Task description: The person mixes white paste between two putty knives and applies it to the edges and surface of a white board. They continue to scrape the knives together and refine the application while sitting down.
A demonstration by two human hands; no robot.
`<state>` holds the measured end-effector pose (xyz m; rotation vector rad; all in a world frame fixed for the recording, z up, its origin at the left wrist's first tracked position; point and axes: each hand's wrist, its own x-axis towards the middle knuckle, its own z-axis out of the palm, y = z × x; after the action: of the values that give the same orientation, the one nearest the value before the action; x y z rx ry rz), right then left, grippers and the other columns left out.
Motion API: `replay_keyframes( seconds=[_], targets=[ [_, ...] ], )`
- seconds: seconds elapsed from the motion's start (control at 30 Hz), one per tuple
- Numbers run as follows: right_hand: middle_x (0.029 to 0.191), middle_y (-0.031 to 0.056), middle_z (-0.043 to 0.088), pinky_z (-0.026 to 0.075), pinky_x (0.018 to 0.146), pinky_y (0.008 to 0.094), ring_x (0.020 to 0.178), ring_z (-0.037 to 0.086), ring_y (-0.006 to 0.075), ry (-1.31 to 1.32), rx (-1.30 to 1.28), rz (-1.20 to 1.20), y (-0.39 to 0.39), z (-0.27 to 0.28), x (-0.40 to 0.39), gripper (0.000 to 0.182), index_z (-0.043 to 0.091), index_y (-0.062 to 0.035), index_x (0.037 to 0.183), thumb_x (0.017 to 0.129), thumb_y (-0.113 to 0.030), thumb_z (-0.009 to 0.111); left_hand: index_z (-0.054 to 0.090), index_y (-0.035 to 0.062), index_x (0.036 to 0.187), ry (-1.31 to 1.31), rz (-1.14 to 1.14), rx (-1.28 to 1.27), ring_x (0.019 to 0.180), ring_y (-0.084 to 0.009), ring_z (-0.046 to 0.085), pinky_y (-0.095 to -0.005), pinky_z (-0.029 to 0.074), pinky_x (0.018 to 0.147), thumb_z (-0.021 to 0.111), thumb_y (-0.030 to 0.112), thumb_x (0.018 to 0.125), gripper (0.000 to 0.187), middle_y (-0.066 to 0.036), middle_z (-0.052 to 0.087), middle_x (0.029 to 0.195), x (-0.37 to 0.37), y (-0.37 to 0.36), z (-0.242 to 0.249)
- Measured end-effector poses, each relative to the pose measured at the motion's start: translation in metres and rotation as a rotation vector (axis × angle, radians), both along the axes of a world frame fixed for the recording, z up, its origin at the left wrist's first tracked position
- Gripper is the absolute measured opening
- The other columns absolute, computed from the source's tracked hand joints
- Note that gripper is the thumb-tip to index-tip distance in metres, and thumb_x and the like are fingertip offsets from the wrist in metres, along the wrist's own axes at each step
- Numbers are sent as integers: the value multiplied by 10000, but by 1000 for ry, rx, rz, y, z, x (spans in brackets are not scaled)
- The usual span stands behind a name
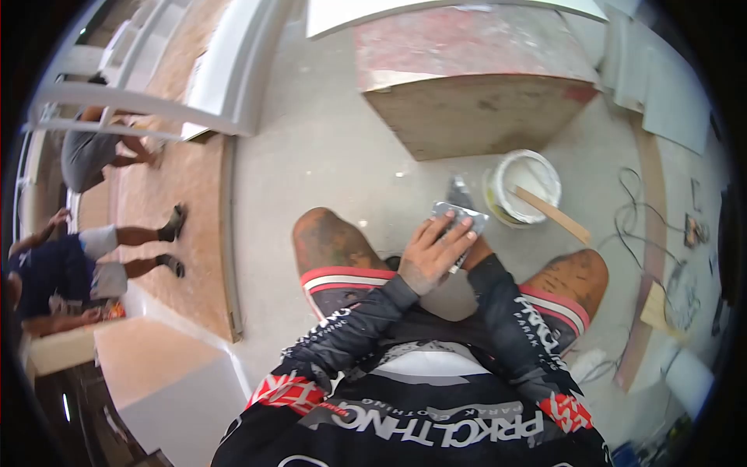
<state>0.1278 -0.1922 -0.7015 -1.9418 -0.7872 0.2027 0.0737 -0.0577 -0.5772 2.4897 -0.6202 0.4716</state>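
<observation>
My left hand lies over a flat, shiny grey plate that looks like a metal putty scraper, its fingers pressed along the plate. Under it, my right hand is mostly covered; its fingers are hidden, so what it grips does not show. Beyond the plate, close to the floor, is a dark grey blade-like piece, blurred. A white bucket of white paste stands just past my hands to the right, with a wooden stick leaning across its rim.
A paint-stained box-like block stands ahead beneath a white panel. Cables and a wooden strip lie on the right. At left, two people, one in a dark shirt, are near a brown board and white frames.
</observation>
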Motion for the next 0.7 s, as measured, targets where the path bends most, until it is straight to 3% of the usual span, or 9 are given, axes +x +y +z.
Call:
replay_keyframes(
  seconds=[0.13, 0.2, 0.23, 0.33, 0.43, 0.5, 0.57, 0.63, 0.7],
  targets=[
    [1013, 92, 632, 523, 756, 346, 913, 618, 230, 825, 728, -98, 17, -15, -12, 304, 584, -130, 1074, 922, -393, 575, 499, 47, 1345, 118, 55, -95, 1240, -382, 510, -476, 406, 1040, 622, -75, 668, 699, -165, 520, 1366, 8, -15, -20],
    [646, 16, 545, 402, 422, 264, 485, 502, 147, 1956, 1109, 199, 2, -30, -2, 331, 558, -174, 856, 934, -496, 559, 486, 26, 1351, 372, 287, -358, 1138, -396, 568, -424, 460, 965, 562, -83, 768, 598, -206, 565, 1285, 17, -12, -28],
    [474, -44, 372, 212, 317, 232, 322, 301, 91, 1975, 907, -46, 5, 37, 0, 406, 470, -194, 709, 901, -521, 615, 475, 43, 1365, 638, 439, -532, 1073, -390, 599, -403, 485, 917, 557, -35, 833, 544, -212, 571, 1262, 22, -6, -31],
    [529, -30, 411, 214, 342, 227, 363, 337, 91, 1867, 731, -87, 3, 55, 0, 360, 525, -184, 749, 893, -491, 643, 485, 51, 1357, 418, 485, -461, 967, -335, 635, -374, 508, 828, 545, 48, 921, 440, -174, 627, 1158, 43, 25, -68],
    [602, 4, 507, 321, 385, 273, 431, 435, 122, 1477, 560, -653, -4, 54, 9, 292, 598, -139, 840, 892, -416, 676, 546, 71, 1257, 607, 614, -1267, 926, -242, 635, -370, 517, 786, 569, 125, 951, 312, -93, 639, 1067, 59, 47, -82],
    [731, 75, 611, 453, 532, 336, 590, 554, 189, 579, 551, -943, -9, 55, 13, 276, 617, -63, 971, 917, -331, 651, 581, 88, 1124, 790, 771, -1722, 901, -168, 617, -334, 506, 745, 601, 183, 954, 195, -34, 626, 1028, 55, 49, -46],
    [803, 104, 633, 481, 629, 363, 693, 590, 230, 464, 435, -970, -18, 83, 11, 251, 607, -45, 1012, 899, -262, 663, 586, 100, 962, 854, 832, -1807, 750, -121, 593, -272, 488, 619, 605, 214, 958, 115, -19, 607, 862, 51, 64, -44],
    [876, 134, 655, 509, 726, 389, 797, 626, 272, 346, 310, -984, -21, 113, 7, 251, 597, -27, 1053, 881, -193, 676, 569, 87, 845, 1248, 447, -2464, 595, -78, 528, -209, 430, 482, 594, 234, 965, 191, 6, 560, 716, 38, 85, -56],
    [997, 156, 637, 521, 775, 396, 899, 629, 312, -354, 401, -651, -11, 131, -8, 274, 587, -38, 1078, 823, -73, 681, 527, 77, 760, 1309, 518, -2526, 500, -54, 465, -175, 370, 400, 535, 233, 986, 275, 19, 504, 620, 32, 68, -25]
  ],
)
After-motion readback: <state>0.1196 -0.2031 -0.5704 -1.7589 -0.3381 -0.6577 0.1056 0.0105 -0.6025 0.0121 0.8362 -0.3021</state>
